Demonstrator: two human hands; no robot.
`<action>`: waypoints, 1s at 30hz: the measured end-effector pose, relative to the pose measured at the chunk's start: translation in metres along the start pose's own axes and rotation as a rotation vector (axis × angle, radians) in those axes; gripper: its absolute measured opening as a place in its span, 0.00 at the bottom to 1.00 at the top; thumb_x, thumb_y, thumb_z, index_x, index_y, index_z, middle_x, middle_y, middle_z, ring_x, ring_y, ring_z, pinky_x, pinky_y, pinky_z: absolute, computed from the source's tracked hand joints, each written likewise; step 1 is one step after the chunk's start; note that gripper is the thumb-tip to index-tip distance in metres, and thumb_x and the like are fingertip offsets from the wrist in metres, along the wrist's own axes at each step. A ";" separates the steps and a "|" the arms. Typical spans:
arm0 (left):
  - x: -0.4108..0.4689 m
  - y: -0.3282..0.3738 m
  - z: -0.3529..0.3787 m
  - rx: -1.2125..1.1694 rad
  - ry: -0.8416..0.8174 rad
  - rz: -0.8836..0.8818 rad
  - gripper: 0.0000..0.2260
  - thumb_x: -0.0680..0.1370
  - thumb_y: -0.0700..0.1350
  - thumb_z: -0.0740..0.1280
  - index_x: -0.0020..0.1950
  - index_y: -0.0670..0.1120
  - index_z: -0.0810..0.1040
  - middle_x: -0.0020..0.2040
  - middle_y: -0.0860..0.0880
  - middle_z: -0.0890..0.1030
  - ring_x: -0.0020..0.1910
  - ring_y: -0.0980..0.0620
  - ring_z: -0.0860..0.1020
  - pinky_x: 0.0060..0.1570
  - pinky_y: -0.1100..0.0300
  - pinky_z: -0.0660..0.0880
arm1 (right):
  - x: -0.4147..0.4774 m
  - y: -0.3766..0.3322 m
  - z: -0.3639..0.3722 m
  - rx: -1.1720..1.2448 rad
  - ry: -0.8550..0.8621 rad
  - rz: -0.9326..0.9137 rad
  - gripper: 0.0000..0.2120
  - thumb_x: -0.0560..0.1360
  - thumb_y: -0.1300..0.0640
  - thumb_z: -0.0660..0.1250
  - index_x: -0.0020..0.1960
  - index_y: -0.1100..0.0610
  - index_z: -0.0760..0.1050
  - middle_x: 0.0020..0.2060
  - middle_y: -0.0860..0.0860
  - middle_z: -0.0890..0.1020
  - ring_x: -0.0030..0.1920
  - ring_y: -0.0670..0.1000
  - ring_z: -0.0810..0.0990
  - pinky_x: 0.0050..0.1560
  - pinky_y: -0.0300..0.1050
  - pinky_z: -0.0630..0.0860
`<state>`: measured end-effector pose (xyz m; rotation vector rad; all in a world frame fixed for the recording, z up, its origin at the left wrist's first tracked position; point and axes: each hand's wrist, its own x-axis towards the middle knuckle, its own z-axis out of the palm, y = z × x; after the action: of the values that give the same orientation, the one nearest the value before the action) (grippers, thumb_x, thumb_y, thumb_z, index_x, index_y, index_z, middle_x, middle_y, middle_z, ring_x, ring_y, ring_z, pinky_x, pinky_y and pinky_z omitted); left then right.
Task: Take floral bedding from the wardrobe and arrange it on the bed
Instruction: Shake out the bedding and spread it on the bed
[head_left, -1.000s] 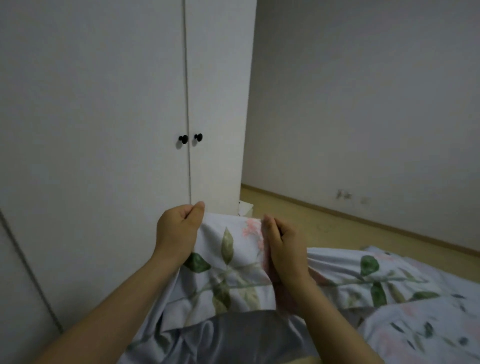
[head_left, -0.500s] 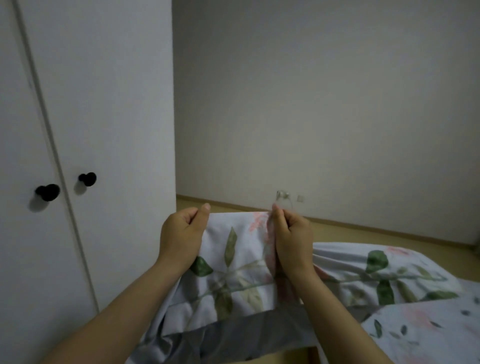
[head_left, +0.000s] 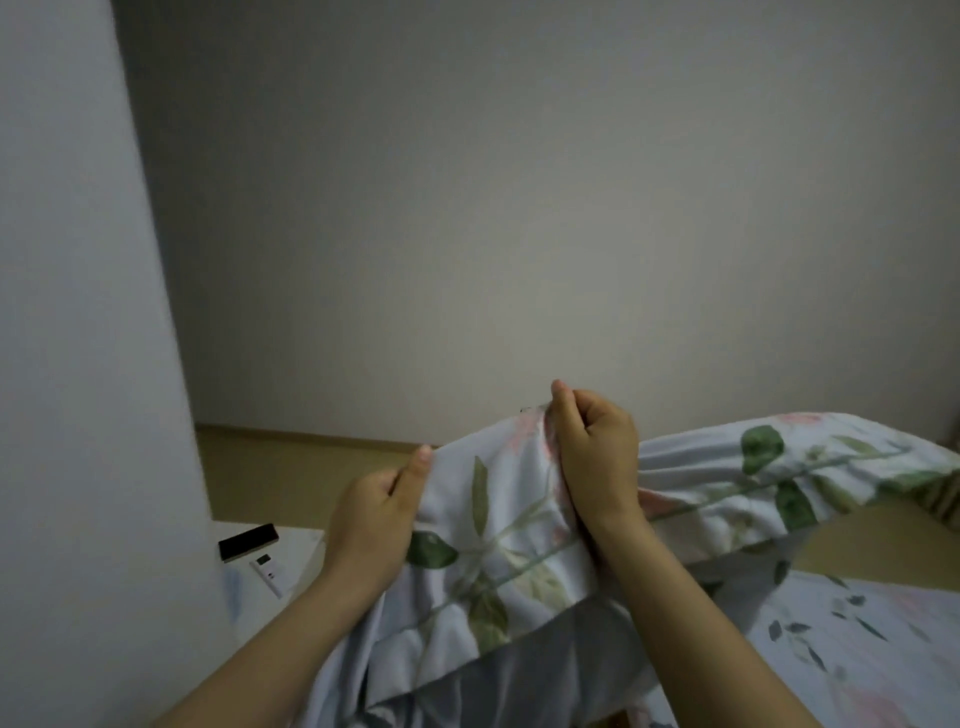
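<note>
The floral bedding (head_left: 498, 540), pale blue with green leaves and pink flowers, hangs stretched between both hands in front of me. My left hand (head_left: 371, 514) pinches its top edge at the left. My right hand (head_left: 592, 447) grips the same edge higher up, to the right. From there the cloth runs off to the right (head_left: 779, 467) and drops toward the bed (head_left: 857, 639), which carries the same floral print. A plain grey underside (head_left: 519, 675) shows below the fold. The white wardrobe (head_left: 78, 364) fills the left side, its doors out of view.
A low white surface (head_left: 291, 561) beside the wardrobe holds a black phone (head_left: 248, 540) and a white remote (head_left: 266, 569). Tan floor (head_left: 291, 478) runs along a bare wall (head_left: 519, 208) ahead.
My view has swung right, so the wardrobe doors and knobs have left the frame. My right hand has risen above the left, both still holding the bedding's edge.
</note>
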<state>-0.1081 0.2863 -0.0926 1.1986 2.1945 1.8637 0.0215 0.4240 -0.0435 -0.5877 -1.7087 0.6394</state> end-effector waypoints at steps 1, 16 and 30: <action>0.016 -0.004 0.007 -0.031 0.004 0.003 0.25 0.74 0.64 0.58 0.24 0.49 0.59 0.23 0.51 0.63 0.25 0.53 0.62 0.30 0.56 0.60 | 0.012 0.010 0.005 -0.011 0.002 0.005 0.23 0.79 0.55 0.61 0.26 0.57 0.62 0.21 0.48 0.64 0.24 0.44 0.61 0.28 0.44 0.60; 0.301 -0.066 0.153 -0.095 -0.089 0.168 0.23 0.77 0.51 0.64 0.25 0.48 0.58 0.25 0.48 0.61 0.25 0.53 0.60 0.28 0.57 0.57 | 0.188 0.182 0.095 -0.190 0.210 0.100 0.22 0.78 0.54 0.61 0.27 0.61 0.69 0.21 0.51 0.71 0.24 0.44 0.66 0.29 0.42 0.65; 0.469 -0.091 0.326 -0.138 -0.197 0.228 0.23 0.77 0.50 0.63 0.26 0.47 0.58 0.26 0.46 0.60 0.27 0.52 0.60 0.30 0.58 0.57 | 0.346 0.339 0.111 -0.273 0.300 0.097 0.22 0.78 0.55 0.62 0.26 0.55 0.63 0.21 0.47 0.64 0.24 0.45 0.61 0.27 0.41 0.59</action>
<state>-0.3313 0.8187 -0.0556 1.5848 1.8645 1.8434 -0.1425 0.8931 -0.0544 -0.9161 -1.4994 0.3640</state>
